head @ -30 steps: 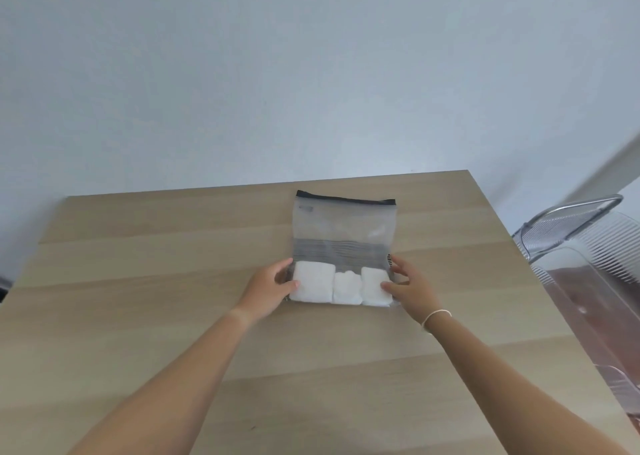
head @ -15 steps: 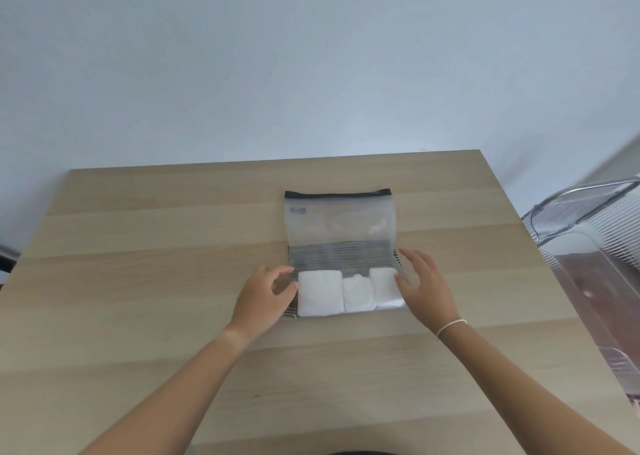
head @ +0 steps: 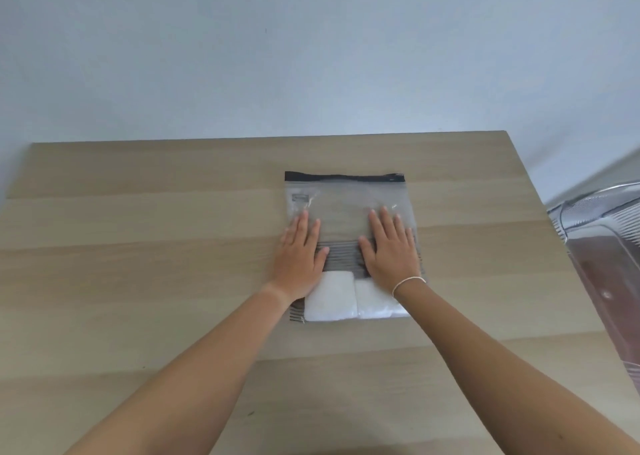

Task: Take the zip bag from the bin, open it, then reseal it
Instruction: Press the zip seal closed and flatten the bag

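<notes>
Left hand (head: 300, 254), right hand (head: 389, 250) flat, fingers straight, pressing clear black-zip plastic bag (head: 346, 205) on light wooden counter (head: 138, 281); white folded cloths (head: 329, 300) inside; clear plastic bin (head: 602, 247) at right.

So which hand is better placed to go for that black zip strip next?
Probably the right hand: it lies wholly on the zip bag, fingertips nearer the black zip strip. The left hand straddles the bag's left edge.

place: plain room | wooden table (head: 138, 281); bare pale wall (head: 311, 56)
</notes>
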Demonstrator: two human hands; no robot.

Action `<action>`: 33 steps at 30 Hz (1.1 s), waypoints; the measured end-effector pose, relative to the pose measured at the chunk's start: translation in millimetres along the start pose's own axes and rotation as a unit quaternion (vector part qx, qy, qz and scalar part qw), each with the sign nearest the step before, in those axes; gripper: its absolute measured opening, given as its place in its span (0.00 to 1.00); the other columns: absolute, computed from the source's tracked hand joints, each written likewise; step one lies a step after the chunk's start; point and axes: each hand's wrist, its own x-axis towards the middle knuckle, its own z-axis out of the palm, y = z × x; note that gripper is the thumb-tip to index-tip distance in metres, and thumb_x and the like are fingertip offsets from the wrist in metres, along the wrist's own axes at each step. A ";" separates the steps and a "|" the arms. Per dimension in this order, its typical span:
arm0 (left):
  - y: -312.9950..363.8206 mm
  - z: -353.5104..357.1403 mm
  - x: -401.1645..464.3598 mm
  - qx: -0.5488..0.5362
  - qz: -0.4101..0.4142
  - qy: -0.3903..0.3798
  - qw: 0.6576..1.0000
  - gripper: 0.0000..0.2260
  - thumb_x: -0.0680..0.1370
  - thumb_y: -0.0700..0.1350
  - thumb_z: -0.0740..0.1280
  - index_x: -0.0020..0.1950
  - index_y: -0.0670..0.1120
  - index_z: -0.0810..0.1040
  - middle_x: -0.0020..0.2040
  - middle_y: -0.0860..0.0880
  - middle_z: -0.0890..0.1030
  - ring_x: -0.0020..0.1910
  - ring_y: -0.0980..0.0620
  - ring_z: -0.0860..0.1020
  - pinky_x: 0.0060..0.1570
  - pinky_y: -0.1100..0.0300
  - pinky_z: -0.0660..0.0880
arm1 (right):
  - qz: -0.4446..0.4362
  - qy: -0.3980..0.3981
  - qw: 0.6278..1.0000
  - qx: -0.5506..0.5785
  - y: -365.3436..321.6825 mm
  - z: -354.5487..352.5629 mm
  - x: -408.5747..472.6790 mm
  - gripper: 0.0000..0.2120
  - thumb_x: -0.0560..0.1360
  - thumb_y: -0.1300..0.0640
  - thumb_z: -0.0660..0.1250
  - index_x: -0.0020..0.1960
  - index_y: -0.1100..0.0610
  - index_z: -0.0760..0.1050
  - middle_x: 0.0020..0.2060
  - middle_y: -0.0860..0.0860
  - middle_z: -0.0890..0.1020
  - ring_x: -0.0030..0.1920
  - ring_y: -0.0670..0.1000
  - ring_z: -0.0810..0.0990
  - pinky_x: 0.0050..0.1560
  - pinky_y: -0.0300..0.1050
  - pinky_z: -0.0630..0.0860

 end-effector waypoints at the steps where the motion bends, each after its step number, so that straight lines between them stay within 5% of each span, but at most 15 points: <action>1: -3.2 4.8 0.1 0.016 0.001 0.004 1.000 0.26 0.81 0.53 0.47 0.75 0.46 0.43 0.77 0.44 0.40 0.76 0.48 0.38 0.73 0.55 0.37 | 0.019 0.003 1.000 -0.011 9.3 0.7 1.9 0.28 0.78 0.42 0.47 0.74 0.47 0.43 0.76 0.50 0.46 0.76 0.54 0.44 0.74 0.55 0.41; 9: -9.9 21.0 0.3 0.048 0.007 0.043 0.998 0.26 0.79 0.57 0.44 0.72 0.50 0.36 0.74 0.48 0.35 0.72 0.51 0.33 0.70 0.56 0.33 | 0.033 0.003 0.998 -0.051 25.8 6.9 5.3 0.29 0.76 0.38 0.42 0.74 0.45 0.38 0.76 0.47 0.41 0.75 0.50 0.39 0.70 0.52 0.33; 17: 3.9 -0.4 13.2 0.037 0.022 0.099 0.994 0.24 0.79 0.52 0.52 0.74 0.46 0.58 0.76 0.40 0.56 0.76 0.42 0.52 0.72 0.51 0.41 | 0.010 0.039 0.998 -0.050 9.5 -6.7 12.9 0.30 0.76 0.41 0.50 0.74 0.48 0.45 0.76 0.52 0.47 0.76 0.56 0.43 0.72 0.57 0.37; 23: 1.7 2.1 40.7 0.067 0.046 0.051 0.995 0.25 0.80 0.55 0.49 0.75 0.48 0.49 0.78 0.42 0.46 0.76 0.43 0.44 0.71 0.51 0.37 | -0.022 0.016 0.998 -0.049 -1.6 -2.6 33.8 0.28 0.77 0.42 0.47 0.74 0.47 0.45 0.76 0.52 0.46 0.76 0.56 0.42 0.73 0.56 0.38; 33: -9.0 9.2 44.4 0.081 0.042 0.046 0.995 0.27 0.79 0.59 0.44 0.75 0.52 0.45 0.78 0.45 0.46 0.76 0.46 0.43 0.72 0.52 0.37 | -0.018 0.014 0.998 -0.058 8.6 9.3 38.0 0.28 0.77 0.39 0.44 0.74 0.45 0.43 0.76 0.50 0.46 0.76 0.53 0.42 0.73 0.54 0.37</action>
